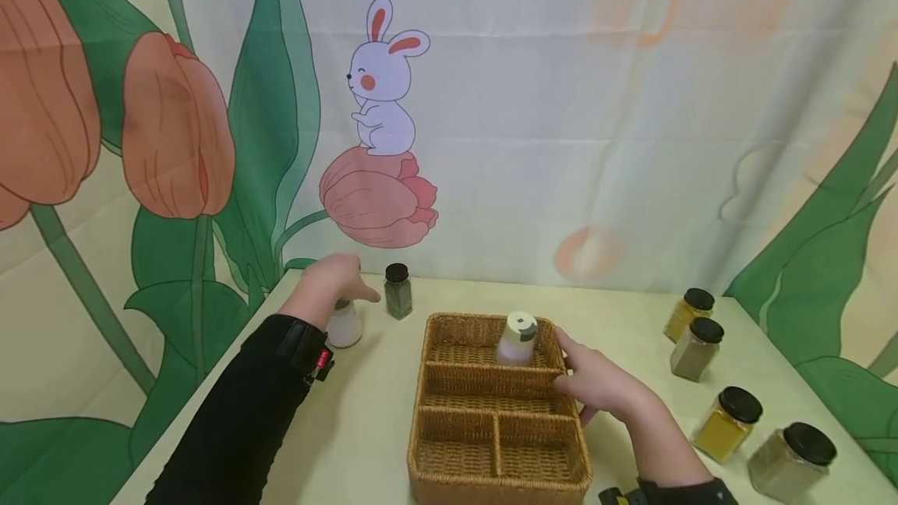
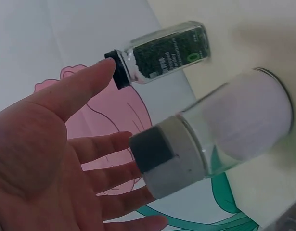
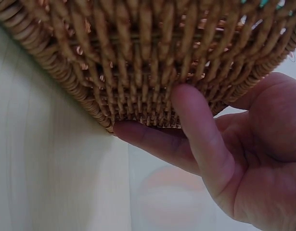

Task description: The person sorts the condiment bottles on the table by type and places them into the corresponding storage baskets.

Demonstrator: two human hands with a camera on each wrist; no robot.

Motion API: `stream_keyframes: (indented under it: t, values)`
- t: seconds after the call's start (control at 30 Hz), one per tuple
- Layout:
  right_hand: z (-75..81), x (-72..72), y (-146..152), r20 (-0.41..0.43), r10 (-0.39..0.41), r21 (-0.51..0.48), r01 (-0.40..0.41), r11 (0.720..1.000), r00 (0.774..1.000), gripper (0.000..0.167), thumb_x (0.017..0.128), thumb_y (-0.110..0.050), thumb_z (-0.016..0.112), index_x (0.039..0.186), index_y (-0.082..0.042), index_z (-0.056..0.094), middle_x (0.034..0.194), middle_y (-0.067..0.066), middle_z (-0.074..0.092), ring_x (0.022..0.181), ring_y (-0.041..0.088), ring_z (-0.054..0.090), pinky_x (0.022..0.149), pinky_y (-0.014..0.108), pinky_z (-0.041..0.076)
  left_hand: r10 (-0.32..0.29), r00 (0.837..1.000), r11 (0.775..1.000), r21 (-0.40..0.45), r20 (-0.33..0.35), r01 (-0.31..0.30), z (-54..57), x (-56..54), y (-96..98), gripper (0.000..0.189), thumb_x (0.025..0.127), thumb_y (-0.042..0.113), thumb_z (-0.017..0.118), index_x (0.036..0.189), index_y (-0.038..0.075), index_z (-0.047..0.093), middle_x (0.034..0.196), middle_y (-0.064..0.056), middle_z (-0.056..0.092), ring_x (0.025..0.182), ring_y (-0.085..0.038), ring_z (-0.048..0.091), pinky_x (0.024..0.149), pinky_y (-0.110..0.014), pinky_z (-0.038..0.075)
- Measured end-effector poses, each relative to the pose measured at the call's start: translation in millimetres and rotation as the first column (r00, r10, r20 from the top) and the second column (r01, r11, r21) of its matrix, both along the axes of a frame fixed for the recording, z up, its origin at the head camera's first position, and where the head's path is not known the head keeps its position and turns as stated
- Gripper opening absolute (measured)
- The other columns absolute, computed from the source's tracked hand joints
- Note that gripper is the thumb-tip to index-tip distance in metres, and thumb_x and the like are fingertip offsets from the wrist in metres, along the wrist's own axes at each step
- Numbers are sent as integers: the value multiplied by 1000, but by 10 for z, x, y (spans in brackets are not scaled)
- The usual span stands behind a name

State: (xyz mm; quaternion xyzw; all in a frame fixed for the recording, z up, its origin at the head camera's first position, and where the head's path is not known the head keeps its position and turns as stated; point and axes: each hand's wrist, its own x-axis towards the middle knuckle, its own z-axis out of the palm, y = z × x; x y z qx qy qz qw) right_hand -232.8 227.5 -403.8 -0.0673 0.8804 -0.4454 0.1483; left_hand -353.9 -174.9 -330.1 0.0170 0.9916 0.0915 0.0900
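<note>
My left hand (image 1: 335, 285) is at a glass shaker (image 1: 344, 326) of white contents, standing at the table's left side. In the left wrist view its fingers (image 2: 114, 175) are spread behind the shaker's grey-and-white cap, and the thumb reaches toward the black cap of a square jar of dark green herbs (image 2: 169, 53). My right hand (image 1: 603, 384) holds the right wall of a woven basket (image 1: 491, 415) near the back corner. Outside that wall, two fingers (image 3: 200, 130) touch the weave; the thumb reaches the rim. Another shaker (image 1: 517, 340) stands in the back compartment.
Square black-capped jars stand along the table's right side: a yellow one (image 1: 687, 314), a greyish one (image 1: 696, 349), a second yellow one (image 1: 726, 423) and a larger greyish one (image 1: 793, 458). A printed curtain (image 1: 505, 139) hangs behind the table.
</note>
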Motion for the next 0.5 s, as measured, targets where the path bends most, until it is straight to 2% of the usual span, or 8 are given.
stream_keyframes:
  t: [0.23,0.5]
  values:
    - [-7,-2,4,8,3,8,-3,1000,1000,94,91,3,60,165,-9,3,148,46,31,57,32,62,46,46,55,-4,995,1000,19,100,2,-87,-13,-75,67,83,38,84,128,-5,59,116,-18,64,105,-33,62,89,-49,54]
    - [2,-8,1,6,3,14,-3,1000,1000,93,92,3,60,165,-11,4,148,45,32,56,31,61,46,47,55,30,991,999,6,131,-31,-103,-73,-132,58,82,26,84,124,-8,61,111,-18,65,102,-31,62,89,-46,54]
